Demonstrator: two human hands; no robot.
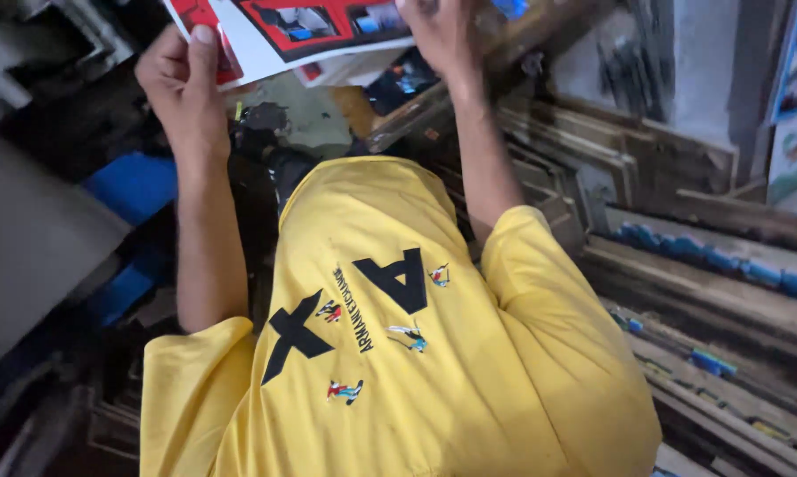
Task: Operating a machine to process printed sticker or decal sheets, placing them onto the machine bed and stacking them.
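Both of my hands are raised in front of me at the top of the view. My left hand pinches the left edge of a white printed sheet with red and black graphics, thumb on top. The sheet's right side is gripped by my right hand. More printed sheets lie just under it; I cannot tell how many. My yellow short-sleeved shirt fills the lower middle of the view.
Stacked wooden frames with blue-stained edges run along the right. A grey machine surface and a blue object are at the left. Dark, cluttered parts sit below the sheets.
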